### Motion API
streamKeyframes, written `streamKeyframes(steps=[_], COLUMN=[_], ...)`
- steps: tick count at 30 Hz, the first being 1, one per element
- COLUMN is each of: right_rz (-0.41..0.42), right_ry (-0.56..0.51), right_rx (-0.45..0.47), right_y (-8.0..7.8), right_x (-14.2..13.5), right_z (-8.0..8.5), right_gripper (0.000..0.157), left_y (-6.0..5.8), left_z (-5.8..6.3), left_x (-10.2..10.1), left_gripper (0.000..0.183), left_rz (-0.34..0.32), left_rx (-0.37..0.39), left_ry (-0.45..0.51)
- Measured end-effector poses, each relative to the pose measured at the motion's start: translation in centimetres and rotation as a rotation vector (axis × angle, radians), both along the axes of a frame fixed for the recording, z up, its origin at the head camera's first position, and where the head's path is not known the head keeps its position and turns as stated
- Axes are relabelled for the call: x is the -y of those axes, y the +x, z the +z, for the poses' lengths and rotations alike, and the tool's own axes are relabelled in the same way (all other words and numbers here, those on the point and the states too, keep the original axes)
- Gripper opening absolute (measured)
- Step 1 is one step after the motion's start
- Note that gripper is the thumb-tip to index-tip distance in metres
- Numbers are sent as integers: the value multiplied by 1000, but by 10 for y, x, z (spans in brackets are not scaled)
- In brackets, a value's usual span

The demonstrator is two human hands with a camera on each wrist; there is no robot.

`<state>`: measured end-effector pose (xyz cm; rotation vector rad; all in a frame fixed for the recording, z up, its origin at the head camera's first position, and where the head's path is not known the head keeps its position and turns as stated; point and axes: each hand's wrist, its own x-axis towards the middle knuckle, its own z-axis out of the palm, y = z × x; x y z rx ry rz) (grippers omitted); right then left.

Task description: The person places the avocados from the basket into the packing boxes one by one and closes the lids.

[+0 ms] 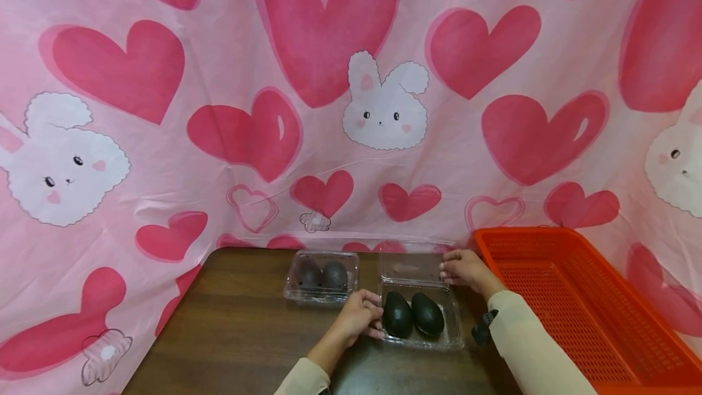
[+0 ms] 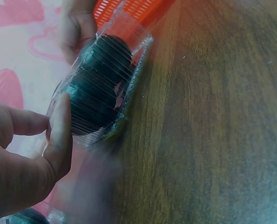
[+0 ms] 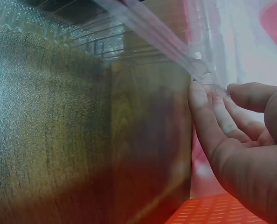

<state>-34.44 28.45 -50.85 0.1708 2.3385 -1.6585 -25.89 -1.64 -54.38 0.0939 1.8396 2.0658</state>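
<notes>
A clear plastic clamshell box lies on the table with its lid raised at the back. Two dark green avocados sit side by side in its base. My left hand pinches the box's left rim between thumb and fingers; the left wrist view shows this grip beside the ribbed wall. At the lid's right edge, my right hand pinches the thin plastic, with the thumb on one side and fingertips on the other.
Left of the open box stands a second clamshell, closed over two dark avocados. An orange-red perforated basket is at the right. A pink curtain with hearts and rabbits hangs behind the brown wooden table.
</notes>
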Motion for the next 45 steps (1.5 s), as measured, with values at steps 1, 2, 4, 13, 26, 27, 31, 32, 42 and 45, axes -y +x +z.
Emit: streamKeyframes(steps=[1, 2, 4, 13, 26, 27, 31, 32, 42, 45], right_rz=[-1, -3, 4, 37, 69, 75, 88, 84, 76, 74], right_ry=[2, 3, 0, -14, 15, 25, 59, 69, 252, 332], right_rx=[-7, -16, -32, -85, -231, -246, -284, -287, -316, -371], right_y=[0, 0, 0, 3, 21, 23, 34, 37, 71, 81], right_x=[0, 0, 0, -1, 4, 4, 7, 8, 10, 11], right_z=[1, 2, 4, 18, 46, 48, 53, 54, 56, 53], right_gripper=[41, 40, 40, 47, 63, 63, 67, 67, 63, 55], left_y=[0, -1, -1, -1, 0, 0, 0, 0, 1, 1], left_z=[0, 0, 1, 1, 0, -1, -2, -2, -1, 0], left_x=[0, 0, 0, 0, 0, 0, 0, 0, -1, 0], left_gripper=[26, 26, 26, 25, 25, 25, 25, 25, 25, 25], left_rz=[0, -1, -1, 3, 6, 6, 9, 9, 8, 9], left_rx=[0, -1, -3, 0, -1, -2, 0, 2, 7, 8], left_ry=[0, 0, -1, 1, 6, 5, 0, 1, 0, 4])
